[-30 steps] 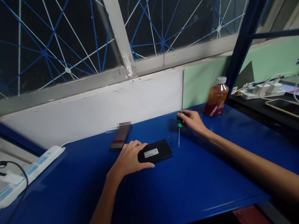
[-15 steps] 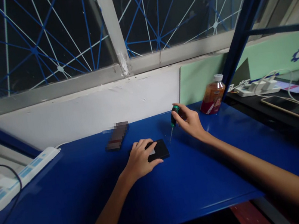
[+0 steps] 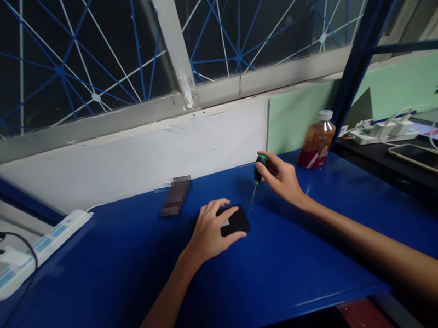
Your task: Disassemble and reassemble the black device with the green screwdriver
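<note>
Green-handled, the small screwdriver (image 3: 258, 180) sits pinched in the right hand (image 3: 283, 178), tip angled down just beside the flat black rectangular device (image 3: 236, 221). Left hand (image 3: 209, 232) lies spread flat on it, pinning it to the blue tabletop (image 3: 301, 262). Firm downward pressure and an upright shaft would likely prevent slipping.

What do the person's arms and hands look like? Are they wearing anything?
Both arms are bare as far as the picture shows: no sleeves, no gloves. The left hand and the right hand show no watch, bracelet or ring that I can make out, though the light is dim. The forearms are long and slim, reaching in from the bottom edge.
</note>
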Demonstrator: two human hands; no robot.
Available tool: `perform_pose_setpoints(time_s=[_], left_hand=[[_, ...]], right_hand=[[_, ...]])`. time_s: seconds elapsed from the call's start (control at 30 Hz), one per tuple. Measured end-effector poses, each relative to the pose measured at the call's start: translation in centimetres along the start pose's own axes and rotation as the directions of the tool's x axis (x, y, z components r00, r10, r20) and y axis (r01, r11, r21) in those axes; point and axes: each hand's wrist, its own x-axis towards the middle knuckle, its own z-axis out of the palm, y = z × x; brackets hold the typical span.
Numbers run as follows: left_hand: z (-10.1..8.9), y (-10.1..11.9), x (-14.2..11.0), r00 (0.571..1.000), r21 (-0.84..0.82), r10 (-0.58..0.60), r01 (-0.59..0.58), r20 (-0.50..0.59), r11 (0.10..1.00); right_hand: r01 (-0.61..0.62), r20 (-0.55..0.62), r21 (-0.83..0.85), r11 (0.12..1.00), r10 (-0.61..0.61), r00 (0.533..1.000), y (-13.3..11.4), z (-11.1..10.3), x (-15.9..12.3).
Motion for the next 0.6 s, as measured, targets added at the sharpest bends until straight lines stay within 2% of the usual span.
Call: perform_pose_setpoints(time_s=[0.1,0.2,0.6], left_hand=[[0.5,0.7,0.3,0.993,-0.068,-0.022,0.015,-0.116,0.998],[1.0,1.0,0.5,0.981,-0.099,-0.043,0.024,-0.19,0.995],[1.2,1.0,0.6,0.963,-0.122,-0.022,-0.012,-0.27,0.993]], right_hand=[[-0.084,-0.024,0.201,0.976,0.091,0.996,-0.1,0.3,0.2],[-0.108,-0.036,0.343,0.933,0.128,0.991,-0.4,0.7,0.2],[-0.083,-0.039,0.416,0.905,0.109,0.993,-1.5,1.5,-0.7]])
